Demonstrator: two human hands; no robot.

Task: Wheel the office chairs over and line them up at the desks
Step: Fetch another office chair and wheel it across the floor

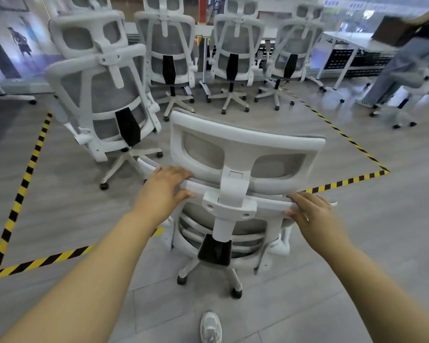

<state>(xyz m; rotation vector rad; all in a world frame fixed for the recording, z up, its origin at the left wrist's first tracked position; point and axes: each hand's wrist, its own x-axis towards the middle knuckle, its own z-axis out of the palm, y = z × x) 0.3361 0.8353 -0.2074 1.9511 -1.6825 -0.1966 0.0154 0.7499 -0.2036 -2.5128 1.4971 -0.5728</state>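
Currently the left hand (162,191) and right hand (315,214) grip the chair (245,154) backrest. Risk: its casters strike the neighbouring chair (102,95) at 10 o'clock.

Nearest chair (235,169): white plastic frame, grey mesh back and headrest, black lumbar block low on the spine, five-star white base on black casters. Seen from behind, upright, standing right on the front edge of the yellow-black taped floor zone. Gripped at the top rail of the backrest, one hand each side of the headrest post.

Second chair (104,95), same model, sits just ahead to the left, inside the tape, turned a bit sideways.

Three more chairs (230,60) lined up at the far white desks (352,42), backs facing here, roughly side by side. More headrests poking up behind those, a bit blurry.
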